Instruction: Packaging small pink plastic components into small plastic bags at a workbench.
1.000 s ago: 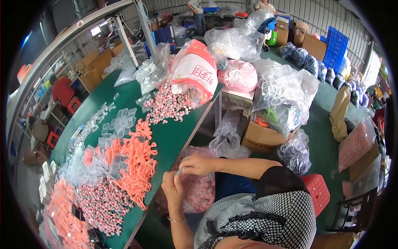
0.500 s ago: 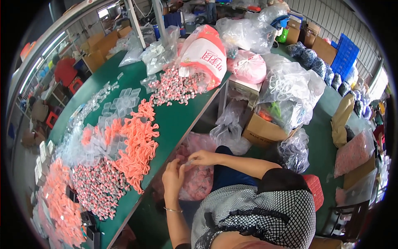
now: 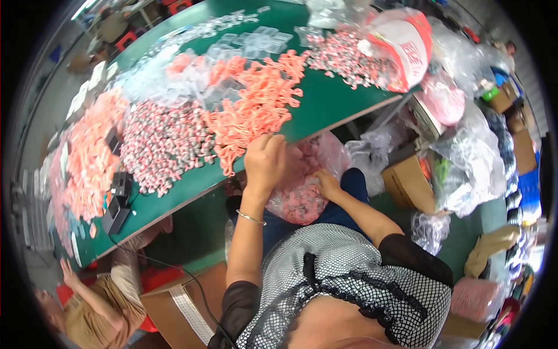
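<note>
In my lap rests a clear plastic bag [image 3: 297, 210] full of small pink and grey pieces. My right hand [image 3: 329, 185] is at the right side of this bag, its fingers curled in against the pieces; what they hold is hidden. Raised at the table's front edge, my left hand [image 3: 266, 161] has its fingers bent together, slightly blurred, and what is in them cannot be made out. Just beyond it lies a heap of looped orange cords [image 3: 256, 110]. A pile of small pink-and-grey pieces [image 3: 165, 139] spreads to the left of the cords.
Clear plastic boxes [image 3: 261, 42] lie behind the cords on the green table [image 3: 331, 107]. A red-and-white sack [image 3: 407, 52] spills more pieces at the back right. Left stand small black boxes [image 3: 119, 212]. An open carton [image 3: 410, 183] is right; a person in tan [image 3: 99, 308] sits lower left.
My view has swung left, bringing the seated person into sight. My hands, together before, have parted: the left has gone toward the orange cords, the right down to the bag.
</note>
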`<state>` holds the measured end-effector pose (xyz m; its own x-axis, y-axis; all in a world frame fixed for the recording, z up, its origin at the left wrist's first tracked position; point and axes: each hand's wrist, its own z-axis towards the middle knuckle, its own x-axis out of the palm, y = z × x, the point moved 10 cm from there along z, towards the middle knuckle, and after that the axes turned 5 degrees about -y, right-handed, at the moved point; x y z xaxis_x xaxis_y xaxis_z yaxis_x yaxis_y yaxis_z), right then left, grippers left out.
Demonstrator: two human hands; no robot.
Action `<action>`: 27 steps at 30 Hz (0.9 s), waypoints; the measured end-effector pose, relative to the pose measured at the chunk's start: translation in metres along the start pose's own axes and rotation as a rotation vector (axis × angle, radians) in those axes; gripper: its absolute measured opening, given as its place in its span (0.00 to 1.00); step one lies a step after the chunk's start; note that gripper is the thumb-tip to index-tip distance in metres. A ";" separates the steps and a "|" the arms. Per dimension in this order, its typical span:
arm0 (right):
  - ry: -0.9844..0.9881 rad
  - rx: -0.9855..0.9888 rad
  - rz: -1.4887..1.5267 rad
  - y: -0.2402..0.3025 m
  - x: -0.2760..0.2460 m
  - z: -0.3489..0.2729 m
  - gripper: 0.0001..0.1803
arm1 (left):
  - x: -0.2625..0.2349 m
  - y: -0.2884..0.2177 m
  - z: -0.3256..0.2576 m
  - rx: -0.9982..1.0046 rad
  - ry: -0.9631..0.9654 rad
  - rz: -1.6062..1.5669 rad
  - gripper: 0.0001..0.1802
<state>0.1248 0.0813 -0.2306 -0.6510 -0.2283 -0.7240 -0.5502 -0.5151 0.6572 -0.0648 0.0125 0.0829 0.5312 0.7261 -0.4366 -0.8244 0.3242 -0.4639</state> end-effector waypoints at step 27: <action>-0.232 -0.638 -0.472 0.294 -0.089 0.313 0.09 | -0.020 0.040 0.006 -0.042 -0.121 0.214 0.08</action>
<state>-0.1426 0.2085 0.0926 -0.5556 0.2705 -0.7862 -0.4358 -0.9001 -0.0017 -0.1102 0.0145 0.0778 0.3157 0.8439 -0.4338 -0.9055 0.1312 -0.4036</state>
